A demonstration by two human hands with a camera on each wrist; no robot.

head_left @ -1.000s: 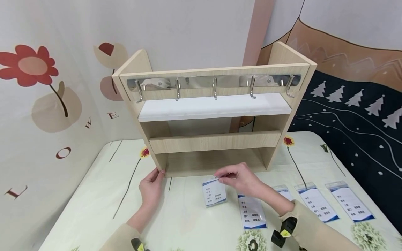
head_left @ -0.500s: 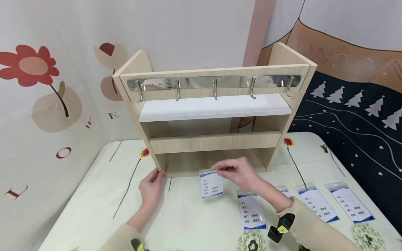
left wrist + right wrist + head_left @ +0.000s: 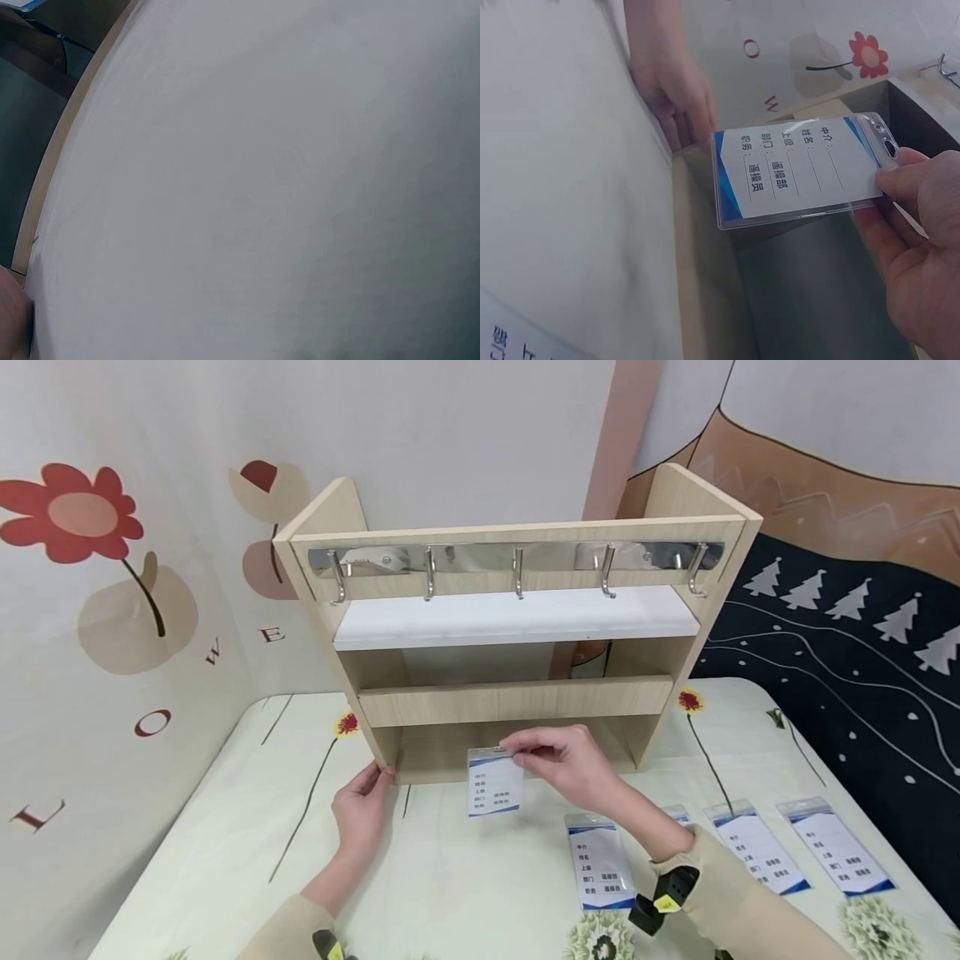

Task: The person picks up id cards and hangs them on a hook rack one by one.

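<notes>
In the head view my right hand [image 3: 577, 768] pinches the top edge of a badge holder [image 3: 495, 785], a clear sleeve with a white and blue card. The badge hangs in front of the shelf's bottom compartment, above the cloth. Up close in the right wrist view, thumb and fingers hold the badge [image 3: 795, 169] beside its slot. My left hand [image 3: 362, 810] grips the lower left corner of the wooden shelf [image 3: 517, 700], thumb at the front edge. Only a bit of that hand [image 3: 13, 319] shows in the left wrist view.
Along the shelf's top front runs a metal hook rail [image 3: 472, 557] with several bare hooks. More badges lie on the flowered tablecloth [image 3: 450, 893]: one badge [image 3: 600, 864] by my right forearm, others [image 3: 757, 847] farther right, one partly hidden by the arm. A printed curtain [image 3: 465, 435] hangs behind.
My right hand has lifted the badge up and slightly left, away from the cloth, and the badge now hangs more upright. The left hand keeps its place on the shelf corner.
</notes>
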